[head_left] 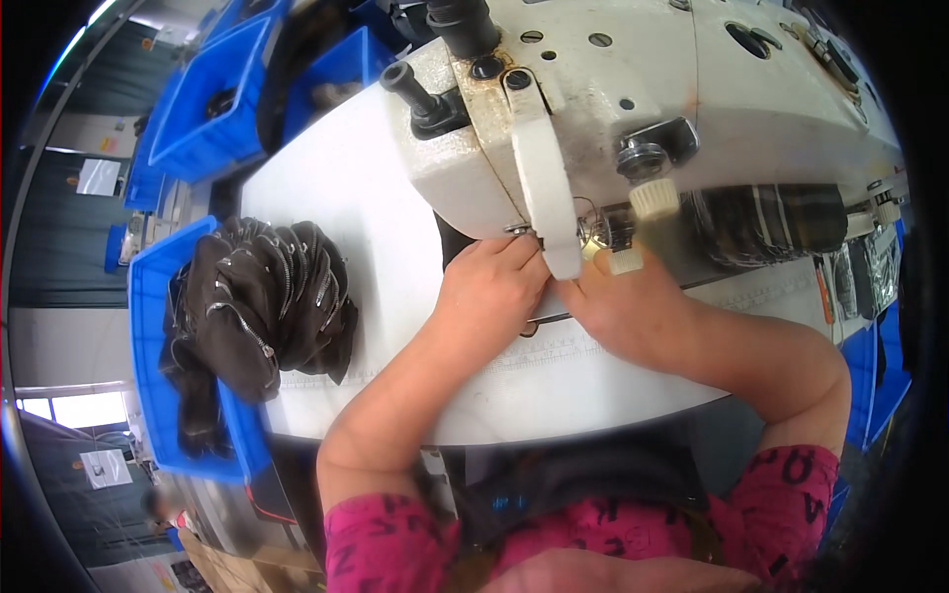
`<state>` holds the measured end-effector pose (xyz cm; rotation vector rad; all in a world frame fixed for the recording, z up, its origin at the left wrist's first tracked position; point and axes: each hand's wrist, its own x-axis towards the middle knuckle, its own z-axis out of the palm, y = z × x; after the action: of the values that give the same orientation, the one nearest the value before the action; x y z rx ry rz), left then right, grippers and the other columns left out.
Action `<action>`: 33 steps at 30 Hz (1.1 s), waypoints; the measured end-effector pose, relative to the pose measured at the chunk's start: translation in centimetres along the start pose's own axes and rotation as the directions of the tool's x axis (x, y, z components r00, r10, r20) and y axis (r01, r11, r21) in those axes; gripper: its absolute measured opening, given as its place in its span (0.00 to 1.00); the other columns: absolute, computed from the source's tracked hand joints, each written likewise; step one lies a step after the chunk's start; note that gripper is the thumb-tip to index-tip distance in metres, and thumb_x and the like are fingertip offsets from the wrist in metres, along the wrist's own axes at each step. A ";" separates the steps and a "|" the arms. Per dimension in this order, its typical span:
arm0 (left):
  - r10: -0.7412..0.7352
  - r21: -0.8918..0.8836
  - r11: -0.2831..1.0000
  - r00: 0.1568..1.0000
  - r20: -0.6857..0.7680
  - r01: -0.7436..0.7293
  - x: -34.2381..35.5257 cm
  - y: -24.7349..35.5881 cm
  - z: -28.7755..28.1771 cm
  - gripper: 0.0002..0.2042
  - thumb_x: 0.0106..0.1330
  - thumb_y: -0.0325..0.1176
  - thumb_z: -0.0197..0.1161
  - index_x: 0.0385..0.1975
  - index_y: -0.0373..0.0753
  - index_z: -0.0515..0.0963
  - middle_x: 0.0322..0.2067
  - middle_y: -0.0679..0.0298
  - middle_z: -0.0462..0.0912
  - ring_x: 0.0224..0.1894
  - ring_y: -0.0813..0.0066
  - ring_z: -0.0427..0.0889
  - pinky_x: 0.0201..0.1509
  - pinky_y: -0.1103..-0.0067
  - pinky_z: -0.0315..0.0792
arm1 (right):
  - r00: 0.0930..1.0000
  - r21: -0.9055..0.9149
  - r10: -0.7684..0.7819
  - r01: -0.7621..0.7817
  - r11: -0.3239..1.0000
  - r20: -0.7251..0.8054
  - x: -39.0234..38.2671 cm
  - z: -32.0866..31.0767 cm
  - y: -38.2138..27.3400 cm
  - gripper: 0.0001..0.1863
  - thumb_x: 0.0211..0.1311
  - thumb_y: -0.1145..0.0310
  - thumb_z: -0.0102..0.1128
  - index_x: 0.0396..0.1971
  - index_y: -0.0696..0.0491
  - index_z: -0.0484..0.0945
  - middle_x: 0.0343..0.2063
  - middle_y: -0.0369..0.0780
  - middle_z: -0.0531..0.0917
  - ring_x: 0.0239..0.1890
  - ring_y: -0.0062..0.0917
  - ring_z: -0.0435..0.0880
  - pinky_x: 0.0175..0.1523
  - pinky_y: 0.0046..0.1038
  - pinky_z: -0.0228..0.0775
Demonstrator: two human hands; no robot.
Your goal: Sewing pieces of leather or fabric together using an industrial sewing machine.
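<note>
A white sewing machine [781,99] fills the top of the head view. My left hand [494,289] is at the needle area, fingers bent and close together on dark fabric [457,232] that shows beside the machine head. My right hand [628,306] is just right of it, closed, with its fingertips partly hidden by the presser mechanism [618,242]; what it holds is unclear. A bundle of dark brown zippered pieces [237,326] lies to the left, spilling over a blue bin.
The white table [386,395] carries a printed ruler. Blue bins [158,405] stand at left, with more [203,138] behind and another [875,376] at right. Striped dark pieces [766,227] and small tools [830,287] lie right of the needle. A person [163,509] appears small at lower left.
</note>
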<state>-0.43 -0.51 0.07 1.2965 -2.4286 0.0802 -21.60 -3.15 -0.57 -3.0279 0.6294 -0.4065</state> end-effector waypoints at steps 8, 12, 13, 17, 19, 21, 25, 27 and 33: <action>0.024 -0.027 0.999 0.999 -0.044 -0.026 -0.4 -0.7 0.4 0.10 0.49 0.29 0.67 0.33 0.42 0.79 0.37 0.67 0.82 0.37 0.67 0.83 0.40 0.71 0.77 | 1.000 0.002 0.006 -0.006 1.000 0.011 0.2 0.1 -0.5 0.13 0.55 0.71 0.61 0.42 0.56 0.77 0.19 0.35 0.80 0.22 0.31 0.82 0.36 0.36 0.66; -0.025 -0.033 0.999 0.999 0.048 0.027 -0.2 -0.5 -0.2 0.16 0.48 0.24 0.71 0.39 0.42 0.87 0.38 0.65 0.87 0.43 0.62 0.86 0.44 0.70 0.81 | 1.000 -0.015 -0.002 0.003 1.000 0.015 0.0 0.5 -0.5 0.14 0.55 0.71 0.60 0.43 0.57 0.77 0.18 0.34 0.80 0.22 0.30 0.82 0.35 0.36 0.66; -0.011 -0.020 1.000 0.999 0.043 0.012 -0.2 -0.5 -0.3 0.16 0.48 0.24 0.71 0.39 0.42 0.87 0.39 0.65 0.87 0.43 0.63 0.86 0.43 0.70 0.81 | 1.000 -0.027 -0.001 0.001 1.000 0.017 0.1 0.3 -0.6 0.15 0.55 0.71 0.60 0.43 0.57 0.77 0.18 0.34 0.80 0.21 0.29 0.82 0.35 0.36 0.66; -0.029 -0.004 1.000 0.995 0.092 0.030 -0.3 -0.6 -0.4 0.16 0.48 0.23 0.70 0.39 0.42 0.88 0.40 0.66 0.87 0.42 0.64 0.86 0.41 0.71 0.81 | 1.000 -0.018 -0.006 0.006 1.000 -0.006 0.2 0.2 -0.6 0.15 0.55 0.71 0.59 0.44 0.58 0.77 0.17 0.34 0.80 0.21 0.28 0.82 0.34 0.35 0.65; -0.035 -0.006 0.999 0.994 0.106 0.036 -0.2 -0.5 -0.7 0.16 0.49 0.23 0.70 0.39 0.42 0.88 0.39 0.66 0.87 0.42 0.64 0.86 0.42 0.71 0.81 | 1.000 -0.018 -0.006 0.006 1.000 0.000 0.2 0.1 -0.6 0.15 0.55 0.71 0.60 0.43 0.58 0.77 0.17 0.34 0.80 0.21 0.28 0.82 0.34 0.35 0.65; -0.042 -0.007 0.999 0.992 0.120 0.043 -0.1 -0.4 -0.9 0.15 0.49 0.22 0.70 0.39 0.42 0.88 0.39 0.66 0.87 0.42 0.64 0.86 0.42 0.71 0.81 | 1.000 -0.017 -0.007 0.007 1.000 0.003 0.2 0.2 -0.5 0.15 0.55 0.71 0.60 0.43 0.58 0.77 0.17 0.34 0.80 0.21 0.28 0.82 0.34 0.35 0.65; -0.073 -0.099 0.992 0.995 0.073 0.080 0.1 -0.1 -0.9 0.15 0.51 0.21 0.70 0.41 0.41 0.88 0.39 0.64 0.86 0.43 0.61 0.85 0.44 0.69 0.80 | 1.000 -0.038 -0.024 0.023 0.999 -0.007 0.0 0.6 -0.4 0.19 0.55 0.70 0.59 0.47 0.60 0.78 0.18 0.34 0.81 0.20 0.28 0.81 0.33 0.34 0.65; -0.075 -0.111 0.991 0.996 0.054 0.080 0.2 0.0 -0.6 0.15 0.52 0.21 0.69 0.41 0.40 0.87 0.39 0.63 0.86 0.44 0.59 0.84 0.45 0.68 0.79 | 0.999 -0.048 -0.032 0.032 0.998 -0.004 0.0 0.6 -0.3 0.21 0.55 0.70 0.59 0.49 0.62 0.78 0.18 0.34 0.81 0.20 0.28 0.81 0.32 0.34 0.64; -0.160 -0.113 0.979 0.984 0.080 0.168 0.2 0.6 -0.1 0.16 0.54 0.20 0.68 0.44 0.36 0.85 0.41 0.58 0.85 0.46 0.53 0.83 0.47 0.65 0.79 | 1.000 -0.037 -0.010 0.010 0.999 0.012 0.0 1.0 0.1 0.26 0.52 0.72 0.60 0.54 0.65 0.75 0.15 0.33 0.79 0.18 0.27 0.79 0.31 0.33 0.62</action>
<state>-0.98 -0.31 0.35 1.4615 -2.3336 -0.1561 -21.38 -3.28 -1.53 -3.0672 0.6283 -0.3817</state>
